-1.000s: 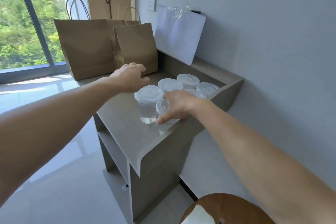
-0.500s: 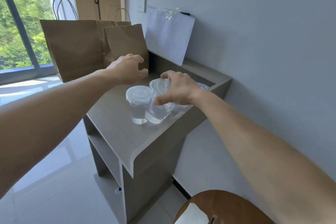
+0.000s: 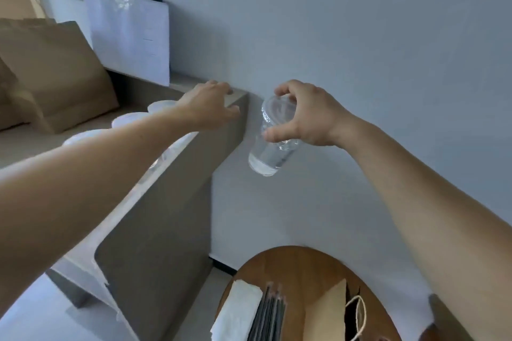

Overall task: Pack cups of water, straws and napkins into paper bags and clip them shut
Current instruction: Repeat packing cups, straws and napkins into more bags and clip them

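Observation:
My right hand (image 3: 307, 116) grips a clear lidded cup of water (image 3: 270, 147) by its rim, held in the air to the right of the grey cabinet (image 3: 166, 216). My left hand (image 3: 210, 106) hovers over the cabinet's right end with fingers loosely bent, holding nothing. Several more lidded cups (image 3: 130, 120) stand on the cabinet top, partly hidden by my left arm. Below, on a round wooden table (image 3: 299, 266), lie white napkins (image 3: 238, 310), dark wrapped straws (image 3: 267, 315) and a brown paper bag (image 3: 329, 313) with a cord handle.
Brown paper bags (image 3: 55, 75) stand at the cabinet's far left. A white sheet in plastic (image 3: 130, 36) leans on the grey wall. A grey object edge (image 3: 446, 318) shows at the lower right.
My right hand lifted the cup off the cabinet and carried it right, past the cabinet's edge. My left hand moved right along the cabinet. The view swung right and down, revealing the round table.

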Tool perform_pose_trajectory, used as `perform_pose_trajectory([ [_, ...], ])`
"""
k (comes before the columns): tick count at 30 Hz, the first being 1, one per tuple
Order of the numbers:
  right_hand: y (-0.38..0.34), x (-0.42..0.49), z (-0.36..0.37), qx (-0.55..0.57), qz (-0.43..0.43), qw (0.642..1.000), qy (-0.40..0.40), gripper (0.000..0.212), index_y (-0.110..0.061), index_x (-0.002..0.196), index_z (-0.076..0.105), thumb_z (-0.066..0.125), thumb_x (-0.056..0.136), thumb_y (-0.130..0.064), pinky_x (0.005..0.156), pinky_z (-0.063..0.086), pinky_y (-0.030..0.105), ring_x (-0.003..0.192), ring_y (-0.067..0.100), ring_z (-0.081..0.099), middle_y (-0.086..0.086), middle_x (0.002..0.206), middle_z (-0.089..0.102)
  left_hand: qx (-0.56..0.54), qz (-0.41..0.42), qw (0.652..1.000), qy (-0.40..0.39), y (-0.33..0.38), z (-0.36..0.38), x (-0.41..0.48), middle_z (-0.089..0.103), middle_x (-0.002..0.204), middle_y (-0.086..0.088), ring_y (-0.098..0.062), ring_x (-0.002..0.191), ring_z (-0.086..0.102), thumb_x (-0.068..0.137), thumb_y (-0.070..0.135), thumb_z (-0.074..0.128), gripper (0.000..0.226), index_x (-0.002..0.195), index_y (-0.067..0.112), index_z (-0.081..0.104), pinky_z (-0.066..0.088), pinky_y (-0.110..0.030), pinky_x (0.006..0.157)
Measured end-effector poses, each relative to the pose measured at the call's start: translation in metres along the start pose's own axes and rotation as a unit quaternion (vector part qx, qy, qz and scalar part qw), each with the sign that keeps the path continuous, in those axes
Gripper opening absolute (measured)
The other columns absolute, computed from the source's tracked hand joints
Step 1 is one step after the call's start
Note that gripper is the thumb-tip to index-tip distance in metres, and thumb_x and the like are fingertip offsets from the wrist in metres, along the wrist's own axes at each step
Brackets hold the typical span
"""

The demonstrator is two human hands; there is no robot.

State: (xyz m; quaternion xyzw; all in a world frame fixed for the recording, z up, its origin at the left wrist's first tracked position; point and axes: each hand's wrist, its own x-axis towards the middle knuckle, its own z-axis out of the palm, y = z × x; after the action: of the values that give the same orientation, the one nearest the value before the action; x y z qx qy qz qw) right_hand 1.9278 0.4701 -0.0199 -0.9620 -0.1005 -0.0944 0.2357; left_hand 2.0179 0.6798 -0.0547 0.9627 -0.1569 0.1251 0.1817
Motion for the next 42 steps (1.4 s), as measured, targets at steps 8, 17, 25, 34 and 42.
perform_pose_trajectory([
  [8, 0.133, -0.098, 0.008, -0.079, 0.187, 0.979, -0.004, 0.094, -0.031, 0.136, 0.044, 0.082, 0.055, -0.057, 0.090, 0.046, 0.037, 0.119, 0.020, 0.044, -0.005, 0.119, 0.048, -0.033, 0.109, 0.981, -0.157, 0.123, 0.149, -0.027, 0.045, 0.148, -0.006, -0.028, 0.133, 0.044, 0.090, 0.046, 0.057, 0.061, 0.144, 0.020, 0.044, 0.038, -0.039, 0.103],
  [17, 0.227, -0.175, 0.051, -0.092, 0.297, 0.949, -0.056, 0.092, -0.026, 0.138, 0.041, 0.079, 0.060, -0.053, 0.085, 0.041, 0.036, 0.125, 0.023, 0.036, 0.000, 0.129, 0.047, 0.004, 0.144, 0.849, -0.509, 0.181, 0.289, -0.140, 0.061, 0.114, -0.001, -0.022, 0.097, 0.061, 0.074, 0.046, 0.075, 0.079, 0.139, 0.016, 0.040, 0.055, -0.038, 0.087],
  [25, 0.255, -0.186, 0.086, -0.066, 0.322, 0.943, -0.047, 0.092, -0.025, 0.137, 0.040, 0.079, 0.061, -0.058, 0.082, 0.038, 0.035, 0.123, 0.025, 0.038, 0.001, 0.129, 0.047, 0.004, 0.065, 0.853, -0.519, 0.186, 0.343, -0.212, 0.062, 0.121, -0.007, -0.026, 0.106, 0.060, 0.083, 0.061, 0.059, 0.070, 0.133, 0.014, 0.045, 0.053, -0.041, 0.091],
  [34, 0.256, -0.196, 0.126, -0.063, 0.314, 0.945, -0.069, 0.093, -0.025, 0.139, 0.038, 0.076, 0.062, -0.061, 0.085, 0.038, 0.035, 0.123, 0.026, 0.039, 0.003, 0.130, 0.046, -0.114, -0.036, 0.836, -0.535, 0.171, 0.358, -0.230, 0.072, 0.087, -0.007, -0.015, 0.066, 0.074, 0.088, 0.023, 0.062, 0.030, 0.114, 0.016, 0.049, 0.062, -0.041, 0.074],
  [42, 0.259, -0.221, 0.125, -0.093, 0.261, 0.957, -0.082, 0.093, -0.025, 0.140, 0.036, 0.075, 0.063, -0.061, 0.090, 0.041, 0.036, 0.123, 0.025, 0.038, 0.001, 0.132, 0.045, -0.205, -0.188, 0.796, -0.538, 0.163, 0.371, -0.234, 0.071, 0.059, -0.009, -0.024, 0.057, 0.073, 0.092, 0.014, 0.047, 0.003, 0.092, 0.011, 0.048, 0.060, -0.029, 0.050],
])
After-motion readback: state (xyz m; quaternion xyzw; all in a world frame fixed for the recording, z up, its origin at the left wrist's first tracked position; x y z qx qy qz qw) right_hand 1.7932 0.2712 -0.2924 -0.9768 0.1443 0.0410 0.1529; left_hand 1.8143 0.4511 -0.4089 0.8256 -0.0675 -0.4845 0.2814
